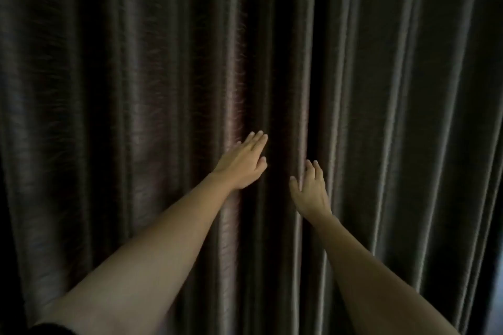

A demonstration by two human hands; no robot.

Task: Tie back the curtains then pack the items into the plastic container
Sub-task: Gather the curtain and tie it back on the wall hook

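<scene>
**Both hands flat at the seam of the closed curtains**

Head view: from my station I see the dark brown, vertically pleated fabric curtains filling the whole picture, hanging shut. The left curtain panel (136, 90) carries a faint reddish sheen on one fold near the middle. The right curtain panel (394, 90) shows paler, narrower pleats. They meet at a deep black fold running down the centre, and that is where both hands are.

The left hand (241, 163) reaches up from the lower left on a bare forearm, with a dark sleeve edge (51, 330) just showing at the bottom corner. Its fingers are straight and close together, pointing up and to the right, laid on the fold beside the centre line. It holds nothing.

The right hand (310, 189) comes in from the lower right and sits slightly lower. Its fingers are straight and point upward, the thumb is spread to the left, and the palm faces the edge of the right panel. It grips nothing either. I cannot tell whether the palms press the cloth or only touch it.

A thin strip of bluish light (500, 294) shows at the far right edge.
</scene>
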